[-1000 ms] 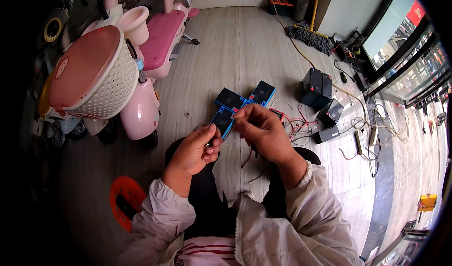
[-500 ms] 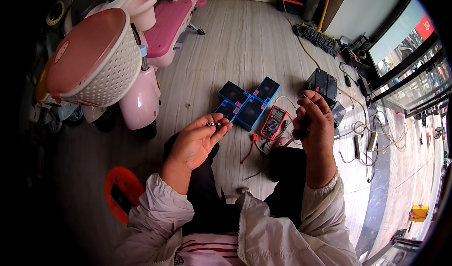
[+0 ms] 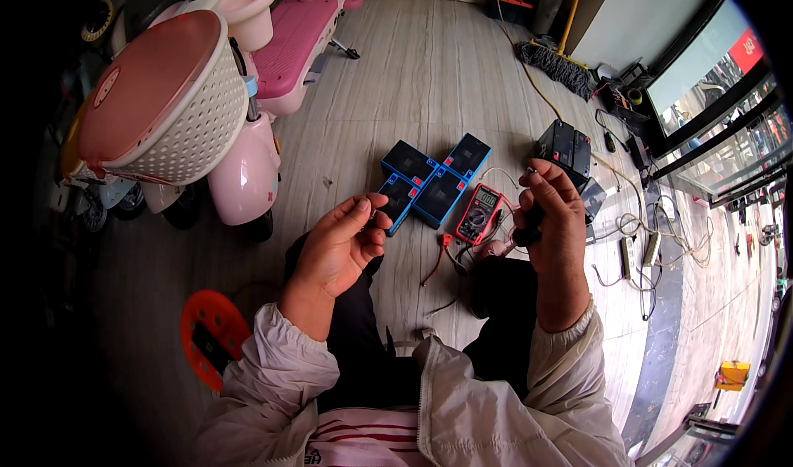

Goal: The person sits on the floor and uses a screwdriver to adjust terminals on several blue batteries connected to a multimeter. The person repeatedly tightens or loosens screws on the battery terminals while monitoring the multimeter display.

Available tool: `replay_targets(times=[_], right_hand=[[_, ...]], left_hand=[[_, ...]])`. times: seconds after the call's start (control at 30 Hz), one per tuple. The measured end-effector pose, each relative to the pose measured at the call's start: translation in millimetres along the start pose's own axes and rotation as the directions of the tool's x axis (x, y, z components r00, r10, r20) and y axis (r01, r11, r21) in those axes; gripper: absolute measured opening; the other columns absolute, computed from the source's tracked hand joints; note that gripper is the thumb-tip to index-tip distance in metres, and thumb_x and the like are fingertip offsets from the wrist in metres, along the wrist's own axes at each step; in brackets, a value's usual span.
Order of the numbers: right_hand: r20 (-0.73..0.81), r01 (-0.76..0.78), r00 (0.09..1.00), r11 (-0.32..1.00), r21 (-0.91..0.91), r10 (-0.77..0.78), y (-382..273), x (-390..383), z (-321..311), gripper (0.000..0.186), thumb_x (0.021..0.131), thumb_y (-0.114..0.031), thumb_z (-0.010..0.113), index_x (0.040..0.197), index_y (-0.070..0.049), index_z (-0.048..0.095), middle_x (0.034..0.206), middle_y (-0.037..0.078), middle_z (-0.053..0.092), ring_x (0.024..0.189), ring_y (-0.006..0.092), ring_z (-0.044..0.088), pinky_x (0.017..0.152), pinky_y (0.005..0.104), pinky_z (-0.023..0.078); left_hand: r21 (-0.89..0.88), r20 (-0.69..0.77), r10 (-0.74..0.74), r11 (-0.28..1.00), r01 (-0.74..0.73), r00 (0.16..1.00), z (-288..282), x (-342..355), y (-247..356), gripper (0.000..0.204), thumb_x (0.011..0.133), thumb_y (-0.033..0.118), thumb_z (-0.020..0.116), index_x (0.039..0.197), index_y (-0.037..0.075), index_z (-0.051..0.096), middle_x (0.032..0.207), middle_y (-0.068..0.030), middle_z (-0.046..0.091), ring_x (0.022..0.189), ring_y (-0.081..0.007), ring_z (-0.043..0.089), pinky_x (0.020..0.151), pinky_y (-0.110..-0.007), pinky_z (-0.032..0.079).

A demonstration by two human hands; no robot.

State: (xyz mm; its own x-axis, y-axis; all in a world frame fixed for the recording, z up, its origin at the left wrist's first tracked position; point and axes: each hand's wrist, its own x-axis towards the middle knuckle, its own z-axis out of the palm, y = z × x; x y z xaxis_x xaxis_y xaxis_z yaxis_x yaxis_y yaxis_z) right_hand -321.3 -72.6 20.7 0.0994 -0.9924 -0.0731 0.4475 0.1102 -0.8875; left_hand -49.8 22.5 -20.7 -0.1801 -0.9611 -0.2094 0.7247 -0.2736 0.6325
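My left hand (image 3: 340,248) is closed, thumb against bent fingertips, over small metal pieces mostly hidden. My right hand (image 3: 549,236) is raised, pinching a small metal piece (image 3: 533,170) at the fingertips; a dark object, not clearly visible, is in its curled fingers. Beyond and between my hands, several black batteries with blue edges (image 3: 440,197) lie grouped on the floor, red and blue marks at their terminals. A red multimeter (image 3: 479,213) lies beside them, with a red connector and cable (image 3: 445,241) below it. Dark batteries (image 3: 566,145) stand behind my right hand.
Pink scooters with a basket (image 3: 173,104) line the left. An orange disc-like object (image 3: 216,322) lies lower left. A mop (image 3: 553,66) and toolbox (image 3: 510,4) are at the back. Power strips (image 3: 628,256) and tangled cables spread right, by glass doors (image 3: 710,128) and a yellow box (image 3: 731,376).
My hands have drawn apart, the right moving right and up, uncovering the blue-edged batteries and multimeter. Since half a second ago my left fingers have closed over the metal pieces that showed there.
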Motion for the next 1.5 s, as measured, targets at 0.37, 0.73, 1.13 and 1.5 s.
replay_targets(times=[0.37, 0.73, 1.13, 1.5], right_hand=[[0.002, -0.023, 1.0, 0.999, -0.031, 0.023, 1.4, -0.1, -1.2, 0.017, 0.09, -0.012, 0.061, 0.106, -0.005, 0.06, 0.084, 0.001, 0.059, 0.061, 0.005, 0.053, 0.046, 0.022, 0.043], [0.006, -0.03, 1.0, 0.998, -0.049, 0.03, 4.0, -0.3, -0.7, 0.016, 0.09, -0.011, 0.061, 0.106, -0.005, 0.061, 0.084, 0.001, 0.059, 0.062, 0.0051, 0.053, 0.047, 0.0223, 0.043], [0.003, -0.035, 0.999, 0.998, -0.044, 0.035, 3.4, -1.4, -0.1, 0.016, 0.09, -0.011, 0.062, 0.105, -0.004, 0.061, 0.084, 0.003, 0.061, 0.06, 0.0054, 0.052, 0.046, 0.0217, 0.042], [-0.025, -0.018, 1.0, 1.0, -0.004, 0.018, 6.2, -0.1, 4.3, 0.015, 0.092, -0.011, 0.059, 0.105, -0.003, 0.06, 0.091, 0.01, 0.065, 0.055, 0.0074, 0.052, 0.044, 0.0214, 0.041]], left_hand=[[-0.219, -0.13, 0.013, 0.975, -0.041, 0.991, 13.6, 4.8, 2.7, 0.035, 0.097, 0.016, 0.039, 0.125, -0.004, 0.047, 0.128, -0.0202, 0.052, 0.12, -0.0298, 0.051, 0.104, -0.04, 0.042], [-0.084, -0.043, 0.082, 0.993, -0.085, 0.996, 11.3, -0.4, 1.9, 0.048, 0.086, -0.003, 0.039, 0.134, -0.002, 0.039, 0.138, -0.0189, 0.043, 0.131, -0.0289, 0.041, 0.11, -0.04, 0.035], [-0.04, -0.106, 0.08, 0.996, -0.085, 0.991, 13.5, -2.6, 2.1, 0.035, 0.096, 0.004, 0.04, 0.13, -0.002, 0.043, 0.136, -0.0182, 0.046, 0.13, -0.0232, 0.044, 0.102, -0.029, 0.045], [-0.077, -0.234, 0.032, 0.996, -0.051, 0.972, 8.3, -4.4, 3.5, 0.024, 0.099, 0.027, 0.046, 0.11, 0.008, 0.054, 0.091, -0.0032, 0.059, 0.077, -0.0116, 0.058, 0.059, -0.021, 0.046]])
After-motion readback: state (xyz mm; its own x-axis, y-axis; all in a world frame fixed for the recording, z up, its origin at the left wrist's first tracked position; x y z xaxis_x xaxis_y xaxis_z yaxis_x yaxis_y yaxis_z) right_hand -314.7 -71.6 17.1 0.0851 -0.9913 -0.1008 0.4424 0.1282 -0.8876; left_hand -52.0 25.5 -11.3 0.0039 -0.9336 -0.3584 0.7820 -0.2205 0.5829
